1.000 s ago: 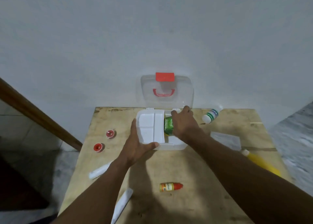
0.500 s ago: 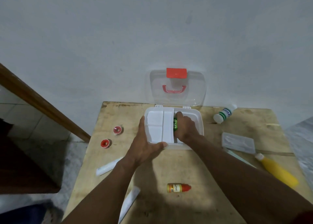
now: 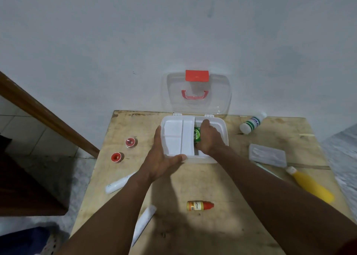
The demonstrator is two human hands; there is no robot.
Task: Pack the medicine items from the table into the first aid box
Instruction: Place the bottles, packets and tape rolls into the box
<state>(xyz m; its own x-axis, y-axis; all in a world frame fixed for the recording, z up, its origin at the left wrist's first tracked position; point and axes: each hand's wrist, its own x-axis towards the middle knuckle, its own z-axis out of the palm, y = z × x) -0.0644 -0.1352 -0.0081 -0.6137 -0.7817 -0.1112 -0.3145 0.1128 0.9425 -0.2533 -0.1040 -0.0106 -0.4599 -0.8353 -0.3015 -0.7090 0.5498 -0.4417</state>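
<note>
Both hands are at the first aid box [image 3: 222, 123], which sits open at the far middle of the wooden worktop [image 3: 222, 225], its clear lid [image 3: 197, 94] standing up against the wall with a red latch and red handle. The left hand [image 3: 162, 158] cups the box's near left corner, fingers spread along the left wall and the thumb laid across the front rim. The right hand [image 3: 209, 139] reaches down into the right part of the box and is closed over a green package [image 3: 197, 135] with white lettering, pressed against the edge of the white divider tray [image 3: 177, 137] that fills the left part of the box.

Other medicine items lie spread on the worktop. Two small red rolls [image 3: 131, 142] [image 3: 116, 157] sit near the left edge, well apart from the box. A white tube [image 3: 117, 183] lies beside the left forearm, and another white tube [image 3: 144, 222] lies further toward the near edge, partly under that forearm. A small yellow bottle with a red cap [image 3: 200, 205] lies on its side between the two forearms. To the right of the box, a white bottle with a green label [image 3: 252, 122] lies near the wall, a clear flat case [image 3: 267, 155] sits nearer, and a yellow bottle [image 3: 309, 185] lies on its side by the right edge.
</note>
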